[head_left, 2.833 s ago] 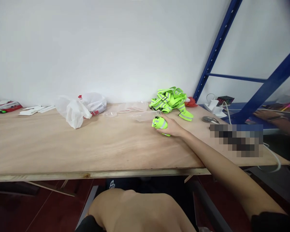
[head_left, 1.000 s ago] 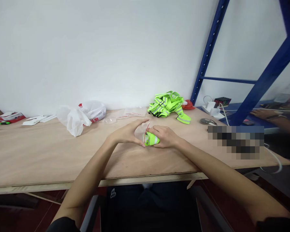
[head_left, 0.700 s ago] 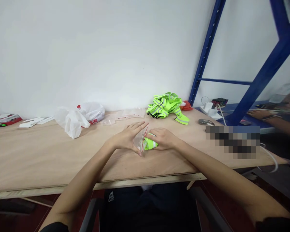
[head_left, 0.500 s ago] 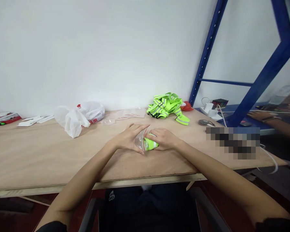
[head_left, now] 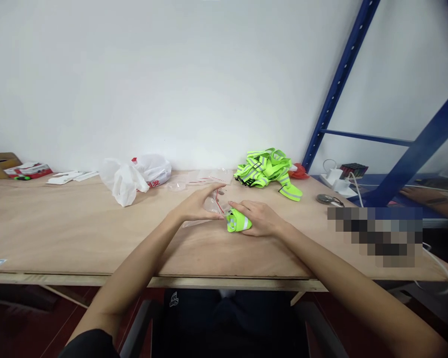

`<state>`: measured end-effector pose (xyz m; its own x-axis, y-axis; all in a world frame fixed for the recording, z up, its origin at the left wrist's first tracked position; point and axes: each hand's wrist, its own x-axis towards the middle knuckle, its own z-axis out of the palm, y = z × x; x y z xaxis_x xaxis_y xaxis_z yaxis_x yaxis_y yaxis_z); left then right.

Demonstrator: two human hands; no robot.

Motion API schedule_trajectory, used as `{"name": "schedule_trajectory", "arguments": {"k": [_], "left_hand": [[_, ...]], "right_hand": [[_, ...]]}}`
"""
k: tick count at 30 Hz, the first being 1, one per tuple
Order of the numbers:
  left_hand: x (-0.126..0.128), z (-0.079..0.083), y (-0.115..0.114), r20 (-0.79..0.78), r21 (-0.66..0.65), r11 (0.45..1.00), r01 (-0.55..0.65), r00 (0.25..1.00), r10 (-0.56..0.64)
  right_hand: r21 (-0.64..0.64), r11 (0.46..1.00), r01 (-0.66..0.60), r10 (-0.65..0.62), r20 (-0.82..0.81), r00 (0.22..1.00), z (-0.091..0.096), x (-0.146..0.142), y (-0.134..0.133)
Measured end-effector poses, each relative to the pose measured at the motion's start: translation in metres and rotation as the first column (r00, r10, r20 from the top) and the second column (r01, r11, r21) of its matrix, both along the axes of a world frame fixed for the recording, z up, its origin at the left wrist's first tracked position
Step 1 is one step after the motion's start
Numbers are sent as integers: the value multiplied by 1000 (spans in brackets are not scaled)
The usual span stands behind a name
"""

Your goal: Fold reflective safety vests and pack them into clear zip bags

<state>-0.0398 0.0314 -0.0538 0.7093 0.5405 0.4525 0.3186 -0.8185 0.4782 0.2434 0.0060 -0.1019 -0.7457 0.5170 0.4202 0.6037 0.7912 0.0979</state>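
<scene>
Green roll (head_left: 239, 221) sits gripped in right hand (head_left: 260, 218), its end just beside the zip bag (head_left: 212, 203) grasped by left hand (head_left: 197, 205).

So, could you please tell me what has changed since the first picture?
The left hand, earlier away from the table, now holds a clear bag. The right hand has brought the green roll leftward and nearer the person, beside that bag. The green strap pile and white plastic bag stayed put.
</scene>
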Motion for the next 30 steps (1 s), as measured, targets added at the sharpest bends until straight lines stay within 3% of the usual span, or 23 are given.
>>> {"name": "schedule_trajectory", "arguments": {"k": [5, 9, 14, 24, 30], "left_hand": [[-6, 4, 1, -121, 131, 983, -130, 982, 146], [8, -3, -1, -250, 209, 969, -131, 951, 182], [26, -17, 0, -351, 225, 974, -34, 930, 114], [30, -24, 3, -389, 136, 991, -1, 920, 55], [29, -34, 13, -246, 23, 999, 26, 969, -19]], "right_hand": [[-153, 982, 107, -134, -179, 975, 2, 3, 1], [-338, 934, 117, -241, -352, 904, 9, -6, -6], [-476, 874, 99, -236, -236, 943, 16, -16, -14], [-352, 890, 289, -339, -90, 936, 13, -14, -5], [-346, 901, 262, -288, -26, 957, 13, -17, -6]]}}
